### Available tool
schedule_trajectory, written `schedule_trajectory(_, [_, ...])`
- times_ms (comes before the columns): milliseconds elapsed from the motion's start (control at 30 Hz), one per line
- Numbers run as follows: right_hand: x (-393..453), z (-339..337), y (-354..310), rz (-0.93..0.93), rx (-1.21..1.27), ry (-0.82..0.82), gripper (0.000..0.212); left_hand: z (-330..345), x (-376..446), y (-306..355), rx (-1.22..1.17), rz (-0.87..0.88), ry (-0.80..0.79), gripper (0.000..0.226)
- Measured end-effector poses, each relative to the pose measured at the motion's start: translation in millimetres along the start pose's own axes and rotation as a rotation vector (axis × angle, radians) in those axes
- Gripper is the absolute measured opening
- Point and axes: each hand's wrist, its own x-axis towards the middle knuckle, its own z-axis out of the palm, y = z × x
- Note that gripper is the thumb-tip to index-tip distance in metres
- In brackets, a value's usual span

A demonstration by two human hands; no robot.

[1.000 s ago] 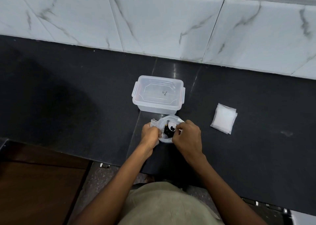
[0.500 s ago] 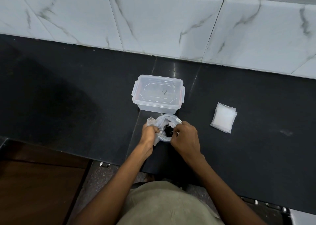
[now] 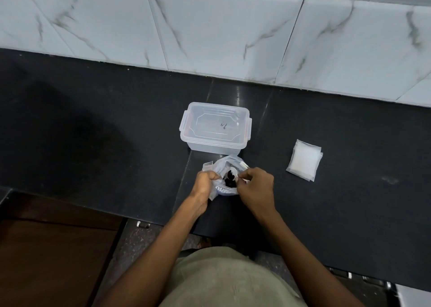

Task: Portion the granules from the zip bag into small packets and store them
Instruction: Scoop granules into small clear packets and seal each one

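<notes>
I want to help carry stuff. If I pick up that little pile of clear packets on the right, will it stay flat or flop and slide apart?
The stack of small clear packets looks thin and empty, so it would probably feel very light and bend. Its edges already sit unevenly, so the smooth plastic sheets may slide apart unless pinched together.

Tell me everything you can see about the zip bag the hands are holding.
The zip bag is thin, whitish, crumpled plastic with blue print low on its front. It stands on the dark counter, just in front of the lidded clear box, mouth pulled open, dark granules inside. The left hand grips its left rim; the right hand pinches the right.
</notes>
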Motion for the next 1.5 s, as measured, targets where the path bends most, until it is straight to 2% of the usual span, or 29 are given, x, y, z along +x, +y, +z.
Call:
schedule_trajectory(167, [6.2,-11.8,2.5,0.341,0.331,-0.013,0.006,-6.4,0.6,-1.8,-0.012,0.036,-0.002,0.028])
schedule_trajectory(300, [5.8,-17.1,3.0,0.405,0.387,-0.011,0.006,-4.6,0.7,-3.3,-0.043,0.031,-0.01,0.03])
schedule_trajectory(400, [6.2,-22.9,2.8,0.421,0.404,-0.078,0.003,-5.5,3.3,-4.8,0.0,0.069,0.015,0.029])
schedule_trajectory(633, [11.9,-44.8,8.4,0.395,0.425,-0.186,0.004,-11.7,8.8,-5.2,0.057,0.248,0.122,0.029])
schedule_trajectory(767, [10.3,-52.3,3.5,0.379,0.494,-0.221,0.002,-15.5,5.8,-6.8,0.276,0.404,0.249,0.037])
schedule_trajectory(900, [7.4,-56.8,-9.3,0.358,0.492,-0.27,0.001,-18.3,-5.4,-5.0,0.513,0.669,0.386,0.043])
schedule_trajectory(1000, [7.2,-59.9,-17.1,0.351,0.469,-0.296,0.003,-20.0,-11.3,-1.5,0.54,0.782,0.39,0.044])
schedule_trajectory(1133, [8.5,-59.6,-24.1,0.359,0.488,-0.296,0.005,-21.8,-14.1,-0.9,0.514,0.787,0.326,0.045])
schedule_trajectory(1233, [5.3,-61.9,-30.2,0.343,0.511,-0.295,0.005,-23.6,-17.3,-1.9,0.518,0.796,0.311,0.03])
schedule_trajectory(1367, [-0.5,-67.8,-46.3,0.224,0.607,-0.199,0.004,-22.9,-22.5,-1.2,0.62,0.915,0.359,0.039])
schedule_trajectory(1500, [-5.6,-73.1,-69.1,0.046,0.624,-0.113,0.004,-18.0,-21.9,1.5,0.7,0.99,0.352,0.031])
